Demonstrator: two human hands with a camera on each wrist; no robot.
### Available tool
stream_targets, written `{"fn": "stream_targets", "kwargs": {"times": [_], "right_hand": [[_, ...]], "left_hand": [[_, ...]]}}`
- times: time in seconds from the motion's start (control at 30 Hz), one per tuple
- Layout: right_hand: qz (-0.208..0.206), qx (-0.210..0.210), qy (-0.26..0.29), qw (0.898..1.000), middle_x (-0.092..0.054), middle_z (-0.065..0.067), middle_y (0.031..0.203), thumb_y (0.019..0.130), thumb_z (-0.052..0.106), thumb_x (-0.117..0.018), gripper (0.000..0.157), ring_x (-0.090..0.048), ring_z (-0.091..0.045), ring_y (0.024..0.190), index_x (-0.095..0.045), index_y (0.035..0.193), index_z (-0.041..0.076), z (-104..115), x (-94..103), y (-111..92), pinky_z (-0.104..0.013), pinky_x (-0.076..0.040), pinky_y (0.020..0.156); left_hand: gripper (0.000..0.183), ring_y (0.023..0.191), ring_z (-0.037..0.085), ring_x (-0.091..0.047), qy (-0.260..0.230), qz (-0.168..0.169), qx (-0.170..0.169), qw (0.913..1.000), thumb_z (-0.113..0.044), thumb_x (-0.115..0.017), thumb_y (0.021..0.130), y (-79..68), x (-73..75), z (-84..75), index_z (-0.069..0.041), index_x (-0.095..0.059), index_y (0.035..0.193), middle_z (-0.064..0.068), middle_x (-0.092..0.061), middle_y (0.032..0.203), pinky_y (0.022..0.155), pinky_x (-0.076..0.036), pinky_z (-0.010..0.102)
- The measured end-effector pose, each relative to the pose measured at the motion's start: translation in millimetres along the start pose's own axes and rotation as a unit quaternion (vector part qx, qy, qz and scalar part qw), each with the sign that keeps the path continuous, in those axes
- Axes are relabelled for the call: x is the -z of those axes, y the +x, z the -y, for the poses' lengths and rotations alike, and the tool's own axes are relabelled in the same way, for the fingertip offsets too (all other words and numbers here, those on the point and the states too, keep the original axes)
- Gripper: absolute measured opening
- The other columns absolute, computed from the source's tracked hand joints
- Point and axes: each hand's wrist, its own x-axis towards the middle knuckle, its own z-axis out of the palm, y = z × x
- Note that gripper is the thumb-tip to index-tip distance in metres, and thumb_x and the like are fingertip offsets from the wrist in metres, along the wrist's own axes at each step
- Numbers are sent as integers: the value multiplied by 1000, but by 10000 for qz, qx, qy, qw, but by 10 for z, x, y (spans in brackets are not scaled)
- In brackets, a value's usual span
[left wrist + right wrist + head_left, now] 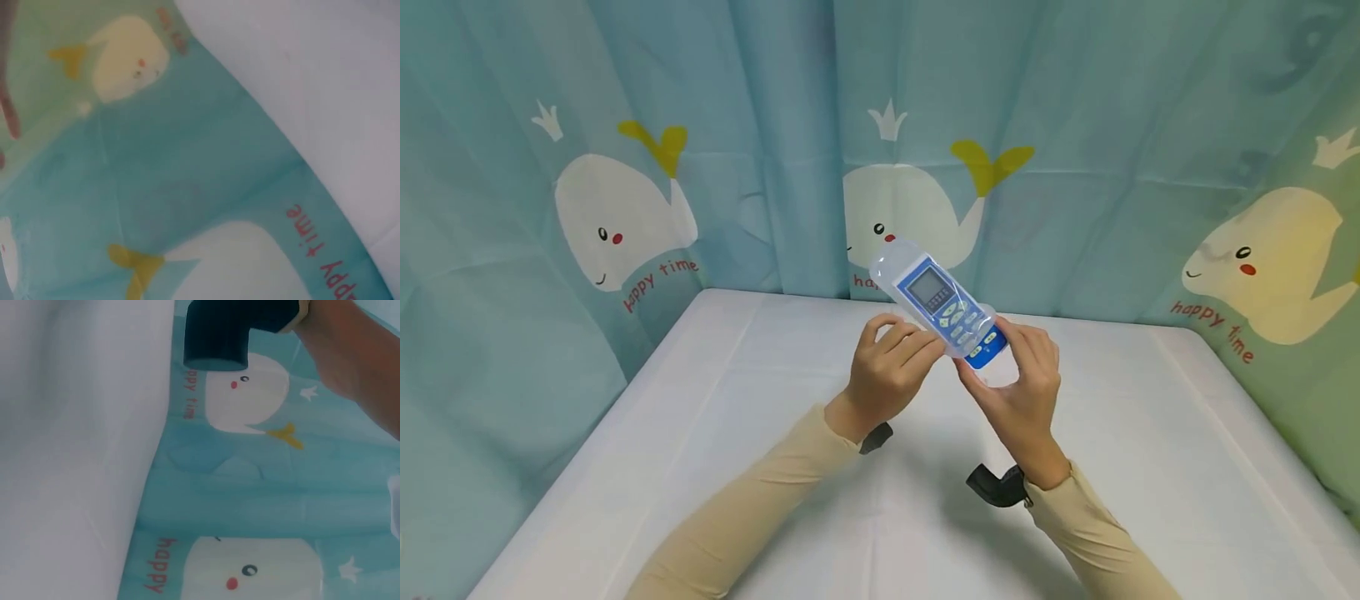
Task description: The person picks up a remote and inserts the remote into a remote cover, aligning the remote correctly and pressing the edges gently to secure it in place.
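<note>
Above the white table (775,358), a clear plastic sleeve (893,263) covers most of a blue-faced remote control (987,349). Left hand (889,368): clamped on the sleeve's lower edge, fingers curled. Right hand (1030,385): clamped on the remote's exposed end. Remote likely light, rigid; sleeve probably flexible, slick. Grip side edges (clear of buttons (976,352)).

The remote (951,307) is blue-faced, curtain (790,167) (whale-printed) mostly teal.

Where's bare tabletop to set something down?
White table: one patch between its left edge and the left sleeve; another between the right sleeve and right edge. Crowded: centre, where left grip and right grip hold the clear cover and remote.
</note>
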Motion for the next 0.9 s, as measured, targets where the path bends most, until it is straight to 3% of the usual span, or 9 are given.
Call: {"fn": "stream_targets", "kwargs": {"times": [0.17, 0.27, 0.43, 0.6, 0.73, 0.9], "right_hand": [[-183, -59, 123, 9997, -64, -24, 97, 80, 52, -66, 67, -52, -34, 92, -62, 111, -8, -12, -36, -6, -30, -29, 90], [-253, 233, 14, 9994, -63, -24, 97, 81, 49, -67, 64, -52, -35, 92, -62, 110, -8, -52, -33, -12, -31, -30, 90], [-603, 1085, -367, 9916, -63, -22, 90, 83, 44, -67, 56, -51, -34, 86, -64, 105, -8, -120, -61, -32, -40, -32, 85], [-823, 1586, -377, 9832, -63, -20, 86, 83, 36, -69, 47, -51, -33, 80, -65, 100, -7, -122, -143, -68, -45, -33, 80], [-767, 1646, -306, 9829, -64, -20, 85, 83, 36, -69, 47, -52, -32, 79, -65, 99, -8, -97, -172, -94, -46, -33, 79], [-472, 1230, -55, 9913, -62, -22, 87, 83, 41, -67, 54, -53, -34, 82, -64, 101, -10, -92, -158, -99, -37, -34, 84]], "left_hand": [[15, 76, 13, -62, 31, 115, -109, 9999, -19, -81, 73, 8, -4, 45, -12, -72, 83, -3, -73, 80, 83, -45, 33], [12, 79, 15, -61, -125, 316, -40, 9994, -22, -74, 77, 4, 20, 67, -12, -72, 84, -2, -72, 80, 85, -45, 36], [20, 81, 17, -59, -566, 320, 615, 9960, -26, -73, 73, 97, 71, -3, -10, -72, 86, 1, -70, 81, 83, -44, 38], [28, 84, 16, -59, -499, 552, 1147, 9906, -37, -75, 77, 241, 39, -118, -13, -73, 91, -1, -70, 85, 84, -43, 37], [12, 82, 14, -59, -751, 554, 1249, 9878, -24, -74, 81, 276, -8, -153, -14, -76, 87, -2, -70, 82, 86, -43, 37], [9, 80, 12, -60, -1139, 411, 895, 9886, -18, -73, 81, 252, -71, -134, -12, -77, 87, -2, -70, 78, 89, -43, 36]]}}
